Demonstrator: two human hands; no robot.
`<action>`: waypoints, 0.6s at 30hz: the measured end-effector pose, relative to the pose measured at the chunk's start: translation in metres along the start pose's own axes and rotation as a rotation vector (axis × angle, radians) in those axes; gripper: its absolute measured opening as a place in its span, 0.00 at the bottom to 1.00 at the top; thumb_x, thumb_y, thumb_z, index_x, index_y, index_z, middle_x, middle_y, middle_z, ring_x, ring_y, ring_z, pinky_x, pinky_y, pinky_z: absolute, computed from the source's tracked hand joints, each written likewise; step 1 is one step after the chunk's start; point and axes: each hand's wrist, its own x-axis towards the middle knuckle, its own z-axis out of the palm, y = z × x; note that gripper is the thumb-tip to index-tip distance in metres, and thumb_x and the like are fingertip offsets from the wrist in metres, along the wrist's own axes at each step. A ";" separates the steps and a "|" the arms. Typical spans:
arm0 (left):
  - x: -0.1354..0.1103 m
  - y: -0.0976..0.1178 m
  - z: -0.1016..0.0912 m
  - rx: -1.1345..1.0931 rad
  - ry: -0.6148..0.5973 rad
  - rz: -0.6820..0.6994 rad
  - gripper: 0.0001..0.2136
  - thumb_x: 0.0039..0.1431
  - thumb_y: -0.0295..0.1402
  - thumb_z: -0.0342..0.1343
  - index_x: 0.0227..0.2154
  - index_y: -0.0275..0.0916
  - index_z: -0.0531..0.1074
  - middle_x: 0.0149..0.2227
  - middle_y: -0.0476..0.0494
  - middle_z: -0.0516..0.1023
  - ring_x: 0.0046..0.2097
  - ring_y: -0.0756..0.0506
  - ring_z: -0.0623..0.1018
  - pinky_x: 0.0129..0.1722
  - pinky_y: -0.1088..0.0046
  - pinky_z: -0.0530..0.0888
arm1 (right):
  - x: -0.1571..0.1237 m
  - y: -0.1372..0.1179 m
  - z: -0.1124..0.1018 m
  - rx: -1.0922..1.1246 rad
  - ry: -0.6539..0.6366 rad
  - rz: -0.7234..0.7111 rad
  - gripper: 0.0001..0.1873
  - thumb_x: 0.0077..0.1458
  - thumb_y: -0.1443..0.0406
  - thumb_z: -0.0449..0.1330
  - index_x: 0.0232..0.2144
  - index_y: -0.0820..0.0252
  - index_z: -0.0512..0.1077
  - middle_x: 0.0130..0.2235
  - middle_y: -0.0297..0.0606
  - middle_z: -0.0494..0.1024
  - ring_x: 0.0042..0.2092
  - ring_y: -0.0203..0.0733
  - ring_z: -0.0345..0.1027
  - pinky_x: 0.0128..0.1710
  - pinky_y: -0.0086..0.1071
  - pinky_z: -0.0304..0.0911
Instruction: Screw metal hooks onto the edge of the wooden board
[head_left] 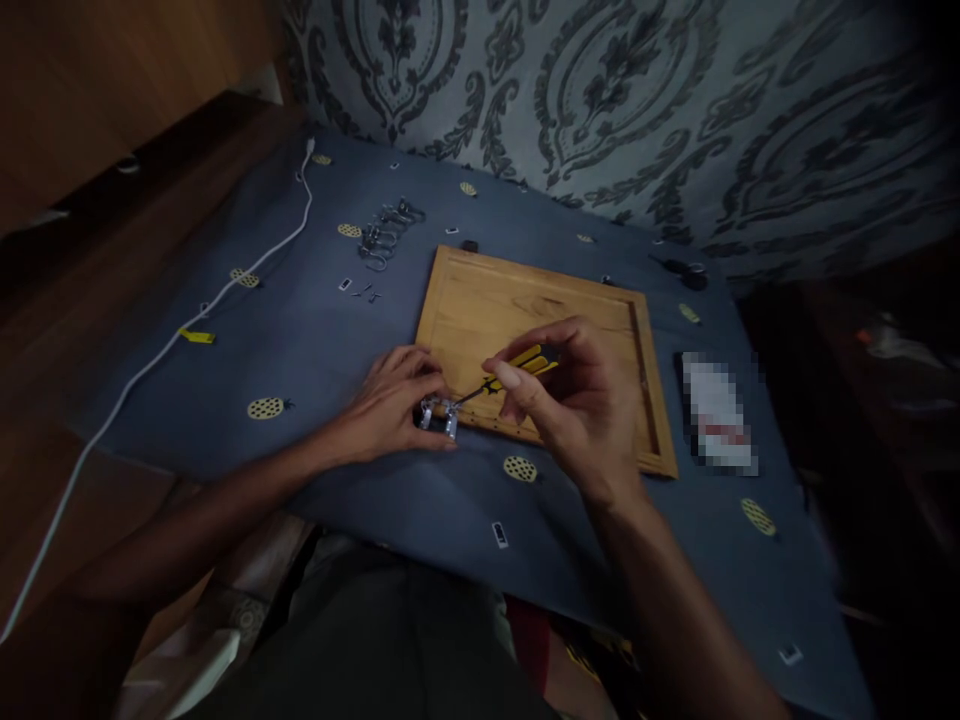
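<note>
A wooden framed board point(517, 300) lies on the cloth-covered table in front of me. My left hand point(401, 400) is at its near left corner, fingers and thumb closed around a small shiny metal fitting point(451, 422) against the board's edge. My right hand point(577, 400) grips a yellow and black screwdriver point(525, 367) above the board. The screwdriver's tip reaches down to the metal fitting. Fingers partly cover the fitting, so its full shape is hidden.
Several metal hooks point(382, 235) lie in a row behind the board's left side, with a few small screws point(367, 293) nearer. A white cable point(225, 292) with a yellow tag point(197, 337) runs along the left. Dark scissors point(690, 270) and a blurred-out packet point(716, 415) lie right.
</note>
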 end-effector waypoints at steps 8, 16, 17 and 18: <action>0.000 0.000 0.001 0.016 0.011 0.022 0.24 0.48 0.50 0.74 0.44 0.45 0.78 0.55 0.42 0.73 0.65 0.33 0.66 0.64 0.52 0.66 | -0.003 -0.005 -0.009 -0.084 -0.042 -0.072 0.15 0.62 0.51 0.67 0.44 0.52 0.80 0.42 0.36 0.84 0.22 0.31 0.69 0.21 0.30 0.70; 0.000 -0.001 0.001 0.014 0.004 0.011 0.23 0.47 0.48 0.75 0.43 0.44 0.77 0.55 0.41 0.73 0.65 0.33 0.66 0.64 0.51 0.66 | -0.001 -0.005 0.000 -0.012 0.059 -0.012 0.21 0.53 0.48 0.73 0.31 0.56 0.73 0.33 0.33 0.83 0.19 0.30 0.64 0.16 0.27 0.65; 0.000 -0.001 0.001 0.015 0.001 0.010 0.23 0.48 0.48 0.75 0.43 0.44 0.77 0.55 0.41 0.73 0.65 0.33 0.66 0.64 0.51 0.66 | -0.001 -0.004 -0.002 -0.003 0.038 -0.021 0.20 0.55 0.48 0.72 0.35 0.56 0.75 0.34 0.33 0.83 0.19 0.30 0.66 0.18 0.28 0.67; 0.000 0.000 0.001 0.017 0.000 0.008 0.23 0.48 0.48 0.75 0.43 0.44 0.77 0.55 0.42 0.73 0.65 0.33 0.66 0.64 0.51 0.66 | -0.001 -0.005 -0.004 -0.002 0.012 -0.033 0.20 0.57 0.48 0.70 0.39 0.55 0.77 0.35 0.34 0.84 0.20 0.31 0.67 0.20 0.29 0.69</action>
